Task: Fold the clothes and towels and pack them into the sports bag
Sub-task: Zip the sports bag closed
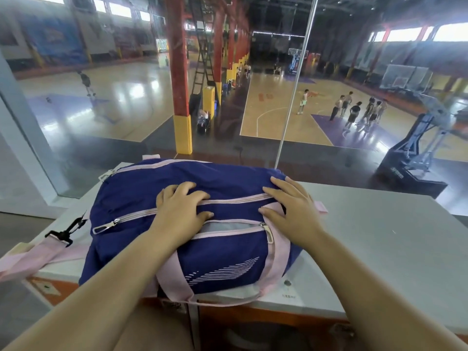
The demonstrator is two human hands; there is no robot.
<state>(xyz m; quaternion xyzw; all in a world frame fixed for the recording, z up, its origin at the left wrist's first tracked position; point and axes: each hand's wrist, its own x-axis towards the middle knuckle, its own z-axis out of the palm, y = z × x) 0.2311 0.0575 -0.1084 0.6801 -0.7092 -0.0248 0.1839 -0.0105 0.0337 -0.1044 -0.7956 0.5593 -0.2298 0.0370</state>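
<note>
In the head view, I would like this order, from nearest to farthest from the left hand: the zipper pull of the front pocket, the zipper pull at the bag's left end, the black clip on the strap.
Measured from the left hand:
1. Front pocket zipper pull, low to its right.
2. Left-end zipper pull, to its left on the bag.
3. Black clip, farther left, on the pink strap off the bag.

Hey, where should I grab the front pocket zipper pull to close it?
Pinch the metal zipper pull hanging at the pocket's right end, coming from the right with the right hand. The gap gapes leftward under the left hand on the sports bag.
</note>
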